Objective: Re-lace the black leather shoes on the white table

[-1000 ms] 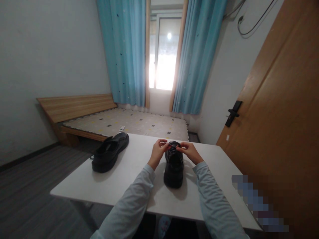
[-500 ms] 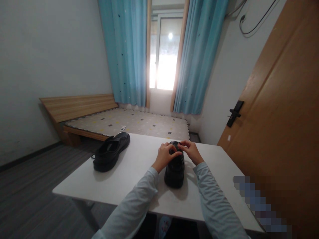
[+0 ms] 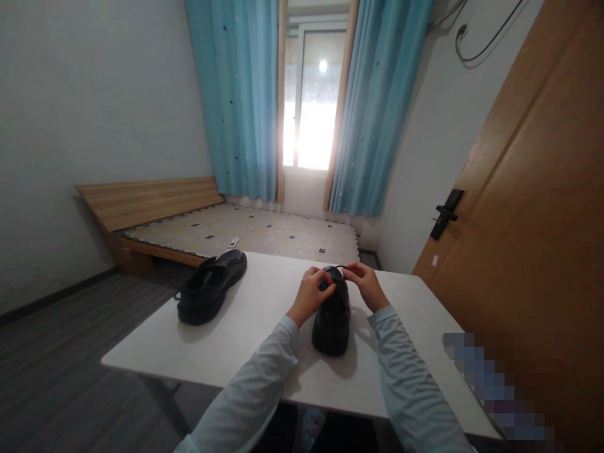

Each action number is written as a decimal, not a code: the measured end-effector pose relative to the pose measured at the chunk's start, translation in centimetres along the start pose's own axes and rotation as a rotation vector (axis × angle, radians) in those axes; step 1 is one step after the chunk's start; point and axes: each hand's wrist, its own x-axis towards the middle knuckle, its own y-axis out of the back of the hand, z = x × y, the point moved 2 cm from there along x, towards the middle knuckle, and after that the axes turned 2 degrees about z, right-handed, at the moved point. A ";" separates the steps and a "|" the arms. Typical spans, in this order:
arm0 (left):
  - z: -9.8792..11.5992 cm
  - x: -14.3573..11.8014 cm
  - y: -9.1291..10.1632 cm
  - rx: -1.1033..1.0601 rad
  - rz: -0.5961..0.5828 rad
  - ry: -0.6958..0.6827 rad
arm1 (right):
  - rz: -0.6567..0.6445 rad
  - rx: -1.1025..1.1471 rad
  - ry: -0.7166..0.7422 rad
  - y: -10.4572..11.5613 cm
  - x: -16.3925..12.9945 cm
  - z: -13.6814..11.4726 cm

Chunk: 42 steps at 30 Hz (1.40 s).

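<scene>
A black shoe [image 3: 331, 327] stands on the white table in front of me, its heel towards me. My left hand [image 3: 311, 294] is closed at the shoe's upper left side, thumb and fingers bent together over it. A dark bit shows between them; I cannot tell which part of the shoe it is. My right hand [image 3: 365, 283] pinches a thin black shoelace [image 3: 338, 267] between thumb and forefinger at the shoe's right side. The lace arches over the front of the shoe. Further left on the table sits a second black shoe [image 3: 210, 292], toe pointing away to the right.
The white table [image 3: 264, 314] has edges close to both my forearms. Behind it stands a bed [image 3: 264, 233] with a small white object [image 3: 233, 242] on it. A wooden door [image 3: 533, 239] is on the right. Blue curtains [image 3: 245, 100] frame the window.
My right hand has moved slightly right, away from my left hand, drawing the lace out into view. My left hand stays at the shoe. The second shoe has not moved.
</scene>
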 end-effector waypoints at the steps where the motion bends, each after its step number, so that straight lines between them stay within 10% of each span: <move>1: -0.1 0.0 0.0 -0.003 0.007 0.010 | 0.000 0.028 -0.008 0.1 0.0 0.1; 23: -1.6 0.3 -0.7 -0.549 0.002 0.386 | -0.020 0.165 -0.141 1.1 0.0 0.1; 36: 0.2 0.2 0.7 -0.424 0.138 0.098 | -0.089 0.283 -0.174 -0.7 -0.9 -1.3; 42: 0.5 0.0 1.3 -0.112 0.309 -0.066 | -0.118 -0.094 -0.081 -1.5 -1.1 -1.2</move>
